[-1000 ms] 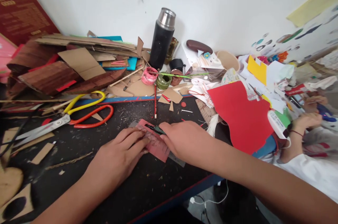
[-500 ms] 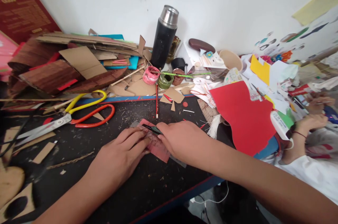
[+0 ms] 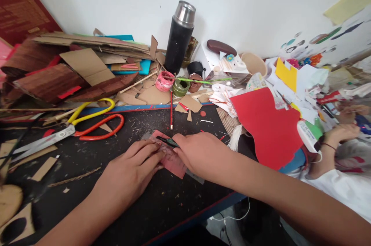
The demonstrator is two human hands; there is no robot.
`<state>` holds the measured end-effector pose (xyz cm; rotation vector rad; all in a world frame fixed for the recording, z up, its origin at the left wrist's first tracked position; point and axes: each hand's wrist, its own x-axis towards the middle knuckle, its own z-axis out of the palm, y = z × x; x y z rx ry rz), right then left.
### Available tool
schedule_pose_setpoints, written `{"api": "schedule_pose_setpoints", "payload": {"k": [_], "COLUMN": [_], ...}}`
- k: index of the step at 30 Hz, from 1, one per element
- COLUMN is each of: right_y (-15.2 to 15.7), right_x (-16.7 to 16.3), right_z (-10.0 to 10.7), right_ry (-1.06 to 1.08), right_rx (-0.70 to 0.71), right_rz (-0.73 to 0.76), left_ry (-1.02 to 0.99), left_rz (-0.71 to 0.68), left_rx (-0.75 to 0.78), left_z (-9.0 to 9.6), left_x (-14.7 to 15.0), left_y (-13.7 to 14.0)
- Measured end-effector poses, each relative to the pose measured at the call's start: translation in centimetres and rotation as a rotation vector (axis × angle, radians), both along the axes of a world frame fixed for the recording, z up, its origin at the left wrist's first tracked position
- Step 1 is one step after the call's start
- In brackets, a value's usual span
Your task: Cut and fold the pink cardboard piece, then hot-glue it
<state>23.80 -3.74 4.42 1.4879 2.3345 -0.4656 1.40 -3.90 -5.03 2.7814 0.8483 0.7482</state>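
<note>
Pink sheet (image 3: 176,166), one: laid on a grey sheet (image 3: 195,177) on the black table (image 3: 162,215), between both hands. Left hand (image 3: 135,165): spread palm down, fingers extended over the sheet's near left edge. Right hand (image 3: 199,152): closed around a slim dark tool (image 3: 168,141), which is held low over the sheet. Red-and-black pencil (image 3: 171,111): placed beyond. Scissors (image 3: 65,134), yellow-and-red handled: laid at left, blades nearly together.

One pink slip (image 3: 174,164), one flask (image 3: 177,41), three pots (image 3: 180,90) (pink, green, brown)
</note>
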Motion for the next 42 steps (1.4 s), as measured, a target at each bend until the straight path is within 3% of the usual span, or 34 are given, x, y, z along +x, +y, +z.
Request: {"api": "schedule_pose_setpoints", "payload": {"k": [11,19,26,36,42], "right_y": [-0.1,-0.1,-0.9,0.9,1.5], "right_x": [-0.3,-1.3,-2.4,-2.3,-2.3], "right_z": [0.0,0.4,-0.4,1.7,2.1], "right_ry": [-0.009,-0.033,-0.053,-0.063,-0.072], "right_rx": [-0.008,0.017,0.115,-0.065,-0.098], "right_rz": [-0.003,0.076,0.092,0.097,0.105], "left_ry": [0.006,0.024,0.020,0.024,0.015], "left_rz": [0.011,0.002,-0.001,-0.013,-0.007], "left_rx": [-0.005,0.010,-0.035,-0.022,-0.042], "left_z": [-0.1,0.1,-0.3,-0.3,-0.4], "left_x": [0.0,0.0,-0.2,-0.2,-0.3], "left_y": [-0.1,0.0,0.0,0.1,0.1]}}
